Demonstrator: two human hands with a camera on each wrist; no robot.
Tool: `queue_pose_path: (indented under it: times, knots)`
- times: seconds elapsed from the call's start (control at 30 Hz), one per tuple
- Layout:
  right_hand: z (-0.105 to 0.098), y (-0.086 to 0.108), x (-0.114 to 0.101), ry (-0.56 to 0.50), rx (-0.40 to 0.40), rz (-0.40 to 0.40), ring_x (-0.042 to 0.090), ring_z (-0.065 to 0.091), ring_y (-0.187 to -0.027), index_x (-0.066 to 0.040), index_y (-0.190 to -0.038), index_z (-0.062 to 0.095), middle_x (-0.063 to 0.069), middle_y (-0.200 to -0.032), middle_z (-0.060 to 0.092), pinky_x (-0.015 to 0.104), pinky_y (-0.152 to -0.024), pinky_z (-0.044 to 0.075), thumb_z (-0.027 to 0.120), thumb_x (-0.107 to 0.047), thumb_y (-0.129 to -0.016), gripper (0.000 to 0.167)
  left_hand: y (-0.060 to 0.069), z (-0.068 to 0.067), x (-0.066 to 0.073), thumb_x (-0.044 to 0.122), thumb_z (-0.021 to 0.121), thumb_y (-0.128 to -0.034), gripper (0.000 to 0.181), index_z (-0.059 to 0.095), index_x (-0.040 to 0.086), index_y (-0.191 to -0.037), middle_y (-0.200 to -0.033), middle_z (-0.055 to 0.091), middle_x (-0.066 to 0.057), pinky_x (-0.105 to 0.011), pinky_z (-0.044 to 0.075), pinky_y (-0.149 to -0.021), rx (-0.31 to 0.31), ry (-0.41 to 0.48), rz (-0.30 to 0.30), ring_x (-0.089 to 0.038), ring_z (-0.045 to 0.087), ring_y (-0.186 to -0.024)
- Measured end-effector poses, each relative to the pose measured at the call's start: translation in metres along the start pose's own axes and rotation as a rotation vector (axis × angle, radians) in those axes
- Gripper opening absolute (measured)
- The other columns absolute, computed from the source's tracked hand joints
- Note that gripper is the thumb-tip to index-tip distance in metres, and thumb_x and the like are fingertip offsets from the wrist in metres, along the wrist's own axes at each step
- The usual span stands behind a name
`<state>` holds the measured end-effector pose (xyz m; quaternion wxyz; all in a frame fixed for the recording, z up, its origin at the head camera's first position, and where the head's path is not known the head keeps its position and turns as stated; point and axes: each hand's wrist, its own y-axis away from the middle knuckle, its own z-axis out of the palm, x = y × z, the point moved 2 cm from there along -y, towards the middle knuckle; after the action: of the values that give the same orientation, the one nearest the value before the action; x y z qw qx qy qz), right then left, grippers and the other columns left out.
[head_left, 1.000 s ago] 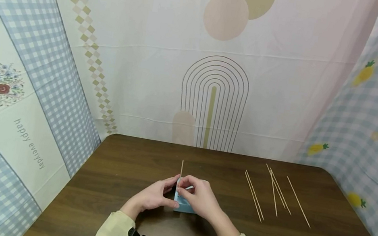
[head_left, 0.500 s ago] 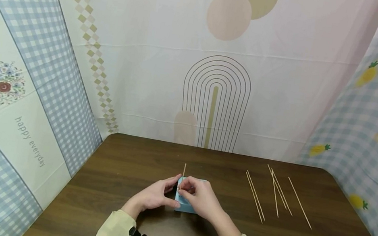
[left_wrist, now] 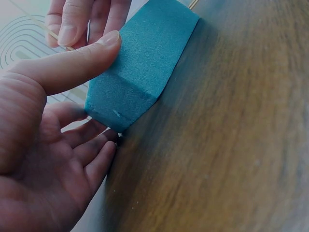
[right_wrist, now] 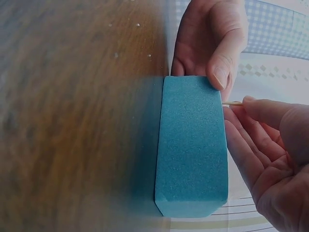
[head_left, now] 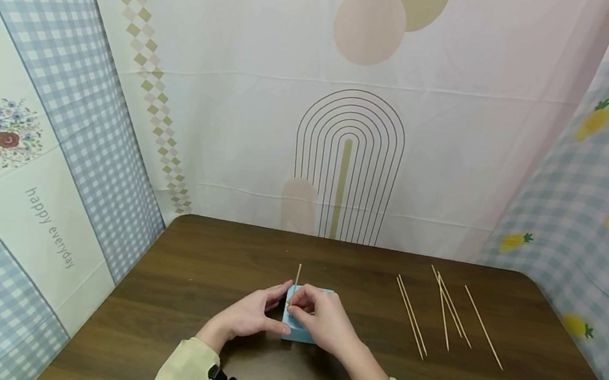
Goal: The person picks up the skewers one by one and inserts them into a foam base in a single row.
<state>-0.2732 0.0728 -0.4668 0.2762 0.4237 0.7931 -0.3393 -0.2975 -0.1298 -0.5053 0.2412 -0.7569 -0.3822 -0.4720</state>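
Observation:
A light blue foam block lies on the table between both hands. My left hand grips its left end, the thumb on the near face and the fingers around the far side. Above the block's top, my right hand pinches a thin bamboo skewer that stands nearly upright near the left end. In the right wrist view the skewer meets the top of the block; how deep its lower end sits cannot be seen. My right fingers hide part of the block's top in the head view.
Several loose skewers lie on the brown wooden table, right of the hands. Patterned cloths hang behind the table and at both sides. Small white crumbs dot the table in the right wrist view.
The skewer's top has come slightly lower and to the right, with the right hand still pinching it. My left hand keeps its hold on the block. The head view has shifted slightly.

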Motion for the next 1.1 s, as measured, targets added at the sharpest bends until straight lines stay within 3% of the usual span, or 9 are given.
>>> queue_pose_path:
  times: [0.77, 1.1]
  knots:
    - [0.006, 0.0024, -0.0029, 0.014, -0.016, 0.023, 0.006, 0.067, -0.082, -0.011, -0.099, 0.073, -0.011, -0.09, 0.072, 0.028, -0.08, 0.061, 0.079, -0.011, -0.099, 0.006, 0.0049, -0.002, -0.0017, 0.026, 0.085, -0.0943, 0.1, 0.024, 0.002, -0.169, -0.175, 0.025, -0.015, -0.053, 0.033, -0.126, -0.012, -0.004, 0.008, -0.035, 0.035, -0.156]
    - [0.0079, 0.0024, 0.0019, -0.002, -0.047, 0.035, 0.006, 0.069, -0.085, -0.016, -0.095, 0.072, -0.011, -0.09, 0.07, 0.027, -0.08, 0.061, 0.08, -0.006, -0.097, 0.013, 0.0048, -0.0024, -0.0039, 0.024, 0.084, -0.0952, 0.099, 0.023, 0.0, -0.169, -0.175, 0.023, -0.018, -0.053, 0.032, -0.126, -0.016, 0.0, 0.017, -0.035, 0.033, -0.157]
